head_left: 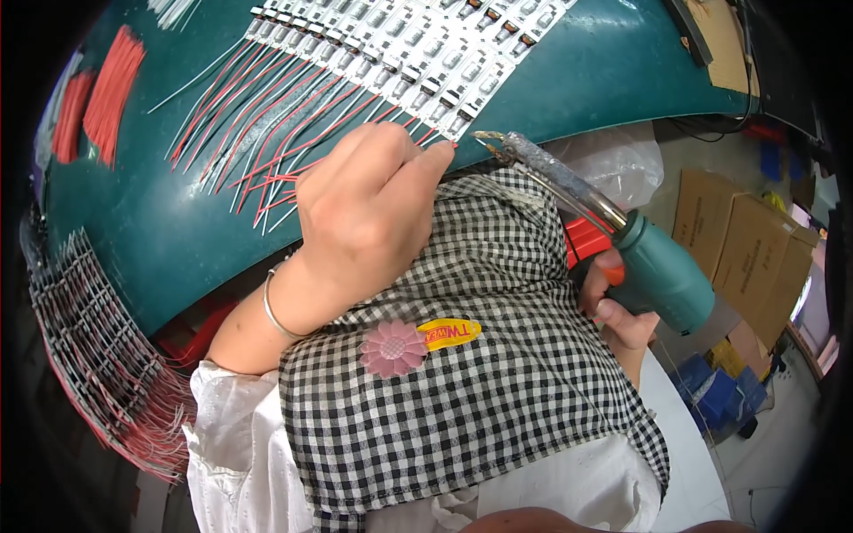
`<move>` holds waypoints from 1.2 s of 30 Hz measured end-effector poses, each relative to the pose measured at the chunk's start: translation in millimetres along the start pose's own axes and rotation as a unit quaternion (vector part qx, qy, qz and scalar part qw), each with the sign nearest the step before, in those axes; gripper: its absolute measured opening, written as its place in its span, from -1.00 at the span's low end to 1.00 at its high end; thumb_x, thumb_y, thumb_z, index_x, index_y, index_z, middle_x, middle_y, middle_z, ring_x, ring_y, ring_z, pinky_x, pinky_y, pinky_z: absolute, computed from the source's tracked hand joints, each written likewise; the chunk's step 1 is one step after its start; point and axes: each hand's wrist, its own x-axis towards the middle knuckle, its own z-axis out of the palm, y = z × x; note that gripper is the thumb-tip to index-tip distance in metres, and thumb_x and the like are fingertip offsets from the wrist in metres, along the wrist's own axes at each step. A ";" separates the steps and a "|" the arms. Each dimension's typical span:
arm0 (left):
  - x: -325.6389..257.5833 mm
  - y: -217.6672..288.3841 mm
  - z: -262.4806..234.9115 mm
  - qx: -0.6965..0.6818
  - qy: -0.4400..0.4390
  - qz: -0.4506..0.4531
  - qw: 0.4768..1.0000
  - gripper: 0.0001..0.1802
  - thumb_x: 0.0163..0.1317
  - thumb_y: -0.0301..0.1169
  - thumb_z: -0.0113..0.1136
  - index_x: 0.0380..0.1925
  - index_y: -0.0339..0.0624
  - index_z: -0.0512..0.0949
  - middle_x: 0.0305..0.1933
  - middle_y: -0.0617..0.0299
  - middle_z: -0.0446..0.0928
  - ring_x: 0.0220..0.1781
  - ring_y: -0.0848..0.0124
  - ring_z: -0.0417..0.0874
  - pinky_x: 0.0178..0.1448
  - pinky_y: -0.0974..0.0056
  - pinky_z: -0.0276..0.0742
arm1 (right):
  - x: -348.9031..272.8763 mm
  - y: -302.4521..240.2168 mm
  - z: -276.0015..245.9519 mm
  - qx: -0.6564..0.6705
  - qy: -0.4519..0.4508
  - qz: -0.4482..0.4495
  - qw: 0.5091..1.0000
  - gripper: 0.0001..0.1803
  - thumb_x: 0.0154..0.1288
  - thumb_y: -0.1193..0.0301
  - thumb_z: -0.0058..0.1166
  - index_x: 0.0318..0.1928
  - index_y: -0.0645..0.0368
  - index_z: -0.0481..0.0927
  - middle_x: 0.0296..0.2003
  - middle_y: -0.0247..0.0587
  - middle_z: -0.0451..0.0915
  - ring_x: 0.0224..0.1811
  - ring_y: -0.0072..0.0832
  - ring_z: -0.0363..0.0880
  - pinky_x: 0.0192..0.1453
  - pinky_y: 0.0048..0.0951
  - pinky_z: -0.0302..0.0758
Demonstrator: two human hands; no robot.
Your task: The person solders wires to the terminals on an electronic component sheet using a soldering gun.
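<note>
My left hand (364,209) is closed in a pinch at the near corner of a panel of small white circuit boards (444,55). A bit of red wire shows at its fingertips; the rest of that wire is hidden by the hand. Red and white wires (258,115) fan out from the panel's near edge toward my left forearm. In my right hand (625,318) is a green soldering gun (677,282) with a red trigger. Its long metal barrel points up and left, and the tip hovers just right of the panel corner, close to my left fingertips.
The panel lies on a green tabletop (115,209). Bundles of red wires (114,93) rest at the far left. Wired boards (93,333) are stacked lower left. Cardboard boxes (751,253) stand right, near a clear plastic bag (622,164). A dark bar (686,34) lies at the far right.
</note>
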 end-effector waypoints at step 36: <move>9.6 8.9 -3.5 0.025 -0.057 -0.057 0.996 -0.77 -0.19 -0.69 0.33 -0.46 -0.23 0.62 -0.62 0.24 0.34 -0.61 0.37 0.41 -0.57 0.32 0.29 | -1.4 11.2 -11.9 0.067 -0.044 0.026 0.996 -0.45 -0.01 0.59 0.25 0.05 0.41 0.41 -0.23 -0.11 0.53 -0.47 -0.52 0.44 -0.40 -0.53 0.38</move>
